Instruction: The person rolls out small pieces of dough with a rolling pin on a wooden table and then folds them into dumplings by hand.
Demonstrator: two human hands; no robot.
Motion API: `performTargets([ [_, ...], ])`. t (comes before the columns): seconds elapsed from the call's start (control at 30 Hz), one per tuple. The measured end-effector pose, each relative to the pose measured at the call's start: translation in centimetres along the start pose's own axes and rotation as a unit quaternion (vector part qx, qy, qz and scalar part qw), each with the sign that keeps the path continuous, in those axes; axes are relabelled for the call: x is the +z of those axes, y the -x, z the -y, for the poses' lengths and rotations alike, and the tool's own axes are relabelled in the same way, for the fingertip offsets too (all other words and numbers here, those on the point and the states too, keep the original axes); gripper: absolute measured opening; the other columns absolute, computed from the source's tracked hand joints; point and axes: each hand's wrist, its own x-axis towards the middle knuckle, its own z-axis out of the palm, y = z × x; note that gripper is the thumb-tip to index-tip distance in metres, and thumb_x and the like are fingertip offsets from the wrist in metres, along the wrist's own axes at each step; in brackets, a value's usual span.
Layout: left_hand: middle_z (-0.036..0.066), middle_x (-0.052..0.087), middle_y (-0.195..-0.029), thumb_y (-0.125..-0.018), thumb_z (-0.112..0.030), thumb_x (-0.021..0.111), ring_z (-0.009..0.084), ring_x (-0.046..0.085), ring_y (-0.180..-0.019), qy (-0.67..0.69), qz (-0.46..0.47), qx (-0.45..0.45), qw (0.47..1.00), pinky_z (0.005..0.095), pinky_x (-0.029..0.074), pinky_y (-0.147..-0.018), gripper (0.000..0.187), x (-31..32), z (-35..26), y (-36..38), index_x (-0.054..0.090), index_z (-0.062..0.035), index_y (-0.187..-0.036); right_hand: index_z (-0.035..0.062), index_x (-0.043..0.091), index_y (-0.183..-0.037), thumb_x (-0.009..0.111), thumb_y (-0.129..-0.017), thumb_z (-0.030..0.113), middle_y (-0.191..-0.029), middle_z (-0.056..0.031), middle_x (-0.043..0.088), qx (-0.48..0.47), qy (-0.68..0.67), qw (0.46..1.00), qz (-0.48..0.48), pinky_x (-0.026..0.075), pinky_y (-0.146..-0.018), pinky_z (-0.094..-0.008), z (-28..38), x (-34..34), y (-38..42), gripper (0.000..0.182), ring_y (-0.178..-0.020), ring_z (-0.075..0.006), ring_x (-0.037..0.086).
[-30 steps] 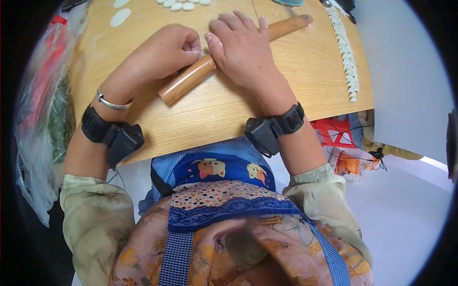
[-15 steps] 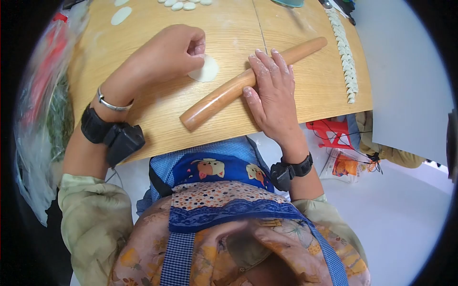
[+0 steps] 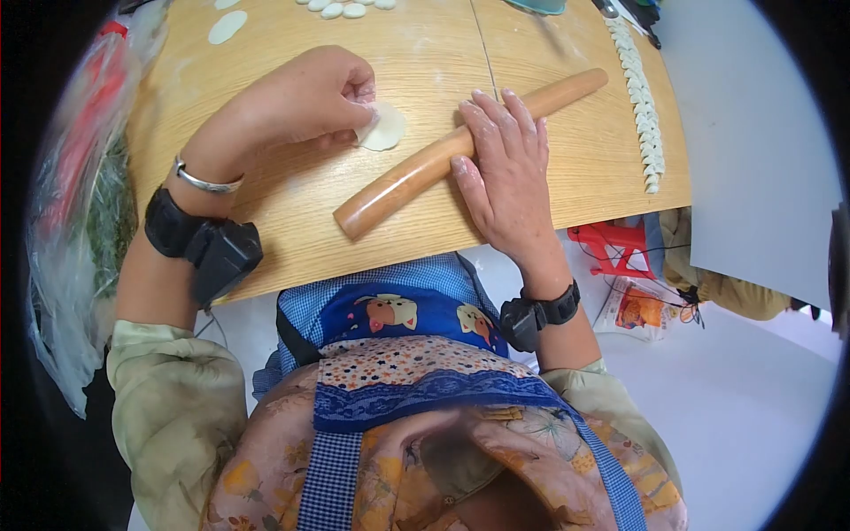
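Observation:
A thin round dough wrapper (image 3: 386, 131) lies on the wooden table with its left edge at the fingers of my left hand (image 3: 323, 93). That hand is closed in a pinch on the wrapper's edge, with part of the dough hidden behind the fingers. My right hand (image 3: 512, 173), dusted with flour, lies over the middle of a wooden rolling pin (image 3: 398, 193). Its fingers curve across the far side of the pin and the thumb is on the near side. The pin rests slantwise on the table, its near end close to the wrapper's lower right.
Another flat wrapper (image 3: 227, 27) and several small dough pieces (image 3: 354, 10) lie toward the far side. A long row of folded dough strips (image 3: 645, 111) runs along the right. A teal bowl (image 3: 542, 6) stands at the back. Plastic bags (image 3: 66, 239) hang at the left edge.
My left hand has shifted slightly left, its fingers now pinching the wrapper's edge, which looks a little turned. My right hand and the rolling pin have barely moved.

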Motion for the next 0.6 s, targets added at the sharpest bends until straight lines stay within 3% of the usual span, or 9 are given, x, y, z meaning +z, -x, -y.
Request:
performTargets([
  [0.07, 0.001, 0.06, -0.067, -0.087, -0.016, 0.07, 0.008, 0.055, -0.063, -0.184, -0.033, 0.097, 0.978, 0.0269, 0.044, -0.058, 0.02, -0.5, 0.5, -0.5, 0.063, 0.0018, -0.081, 0.0055, 0.056, -0.141, 0.052, -0.102, 0.04, -0.151, -0.015, 0.05, -0.008, 0.019, 1.0, -0.006, 0.014, -0.12, -0.0688, 0.1, 0.3, -0.7, 0.051, -0.148, -0.0397, 0.034],
  [0.37, 0.003, 0.056, -0.068, -0.089, -0.016, 0.069, 0.0094, 0.052, -0.067, -0.151, -0.094, 0.168, 0.97, 0.0288, 0.044, -0.061, 0.021, -0.8, 1.7, -1.1, 0.064, 0.0041, -0.086, 0.0044, 0.062, -0.132, 0.051, -0.102, 0.039, -0.14, -0.0157, 0.059, -0.06, 0.046, 0.996, -0.04, 0.022, -0.116, -0.0717, 1.0, 2.6, -6.5, 0.047, -0.139, -0.0375, 0.047],
  [0.5, 0.003, 0.056, -0.069, -0.089, -0.015, 0.069, 0.0094, 0.051, -0.069, -0.161, -0.082, 0.145, 0.973, 0.0289, 0.045, -0.063, 0.021, -0.7, 1.7, -1.1, 0.064, 0.0048, -0.087, 0.0051, 0.062, -0.131, 0.051, -0.102, 0.039, -0.138, -0.0162, 0.06, -0.072, 0.055, 0.995, -0.05, 0.025, -0.115, -0.0709, 1.3, 3.2, -9.0, 0.046, -0.138, -0.037, 0.048],
  [0.6, 0.003, 0.056, -0.069, -0.089, -0.015, 0.07, 0.0095, 0.051, -0.068, -0.165, -0.136, 0.158, 0.964, 0.0291, 0.045, -0.064, 0.02, -0.5, 2.3, -1.6, 0.064, 0.0044, -0.086, 0.0057, 0.063, -0.129, 0.052, -0.101, 0.038, -0.138, -0.0159, 0.06, -0.069, 0.041, 0.997, -0.019, 0.027, -0.115, -0.0696, 1.4, 3.5, -10.7, 0.044, -0.136, -0.0367, 0.049],
])
